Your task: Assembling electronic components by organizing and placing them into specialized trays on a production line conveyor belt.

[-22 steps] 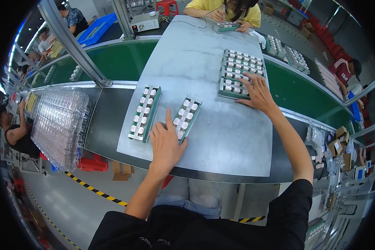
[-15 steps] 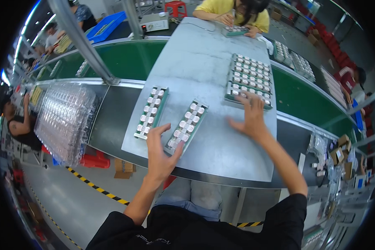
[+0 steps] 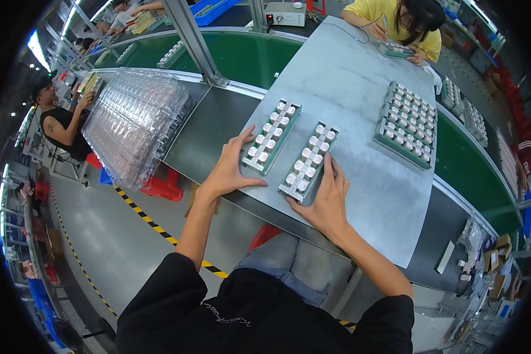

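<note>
Two narrow green trays of round white-topped parts lie side by side on the grey table, slightly apart. Beside the left tray [image 3: 272, 137], my left hand [image 3: 227, 168] is open, its fingertips by the tray's left side and its thumb stretched toward the near end. At the right tray [image 3: 308, 160], my right hand [image 3: 329, 203] cups the near right corner. Its fingers lie along the right side and its thumb is at the near end. Whether the left fingertips touch their tray I cannot tell.
Several similar trays stand packed in a block [image 3: 406, 124] at the table's right. Across the table [image 3: 330, 76], a person in yellow [image 3: 422, 44] works on another tray. Clear plastic trays [image 3: 138, 121] are stacked at left. A metal post [image 3: 189, 41] rises by the green conveyor [image 3: 248, 56].
My right hand has left the block of trays and come to the right tray. My left hand has gone from that tray to the left one. The view has swung left.
</note>
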{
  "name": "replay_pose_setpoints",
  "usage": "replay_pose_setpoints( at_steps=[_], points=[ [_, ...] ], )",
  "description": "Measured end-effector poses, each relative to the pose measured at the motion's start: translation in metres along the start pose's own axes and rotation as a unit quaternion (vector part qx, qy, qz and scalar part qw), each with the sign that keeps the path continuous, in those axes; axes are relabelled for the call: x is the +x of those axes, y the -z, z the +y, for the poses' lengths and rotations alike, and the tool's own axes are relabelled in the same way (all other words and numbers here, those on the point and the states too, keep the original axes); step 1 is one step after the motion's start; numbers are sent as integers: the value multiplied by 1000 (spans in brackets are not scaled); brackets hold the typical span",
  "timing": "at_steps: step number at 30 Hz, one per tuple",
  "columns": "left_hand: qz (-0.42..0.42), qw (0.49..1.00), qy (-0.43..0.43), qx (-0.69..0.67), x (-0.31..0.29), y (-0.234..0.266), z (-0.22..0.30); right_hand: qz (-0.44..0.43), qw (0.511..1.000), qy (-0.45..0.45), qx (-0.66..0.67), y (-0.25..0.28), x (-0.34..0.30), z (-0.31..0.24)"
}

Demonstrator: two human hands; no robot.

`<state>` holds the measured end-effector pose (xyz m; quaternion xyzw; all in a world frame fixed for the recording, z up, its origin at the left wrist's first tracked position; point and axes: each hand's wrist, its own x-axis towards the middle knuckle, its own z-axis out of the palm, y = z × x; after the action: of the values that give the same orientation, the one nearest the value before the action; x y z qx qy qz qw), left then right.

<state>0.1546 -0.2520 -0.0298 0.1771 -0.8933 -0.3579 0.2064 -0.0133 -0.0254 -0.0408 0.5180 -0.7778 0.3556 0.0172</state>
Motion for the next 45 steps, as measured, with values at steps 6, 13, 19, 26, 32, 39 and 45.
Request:
replay_pose_setpoints(
  at_steps=[6, 13, 19, 26, 32, 39, 45],
  points=[
    [29, 999, 8, 17, 7, -3, -8, 14, 1000, 13, 16, -21, 26, -1],
    [42, 999, -1, -9, 14, -5, -11, 35, 999, 12, 35, -34, 46, -2],
    [62, 998, 2, 11, 31, -5, -14, 24, 998, 2, 63, -38, 63, 10],
    [59, 998, 8, -5, 34, -7, -22, 37, 997, 17, 62, -41, 62, 14],
    [66, 998, 15, -4, 32, -9, -22, 48, 998, 17, 46, -44, 59, 15],
    [77, 997, 19, 4, 31, -10, -21, 52, 998, 15, 44, -44, 58, 14],
    [74, 996, -41, 12, 32, -12, -28, 76, 997, 19, 20, -44, 53, 13]
  ],
)
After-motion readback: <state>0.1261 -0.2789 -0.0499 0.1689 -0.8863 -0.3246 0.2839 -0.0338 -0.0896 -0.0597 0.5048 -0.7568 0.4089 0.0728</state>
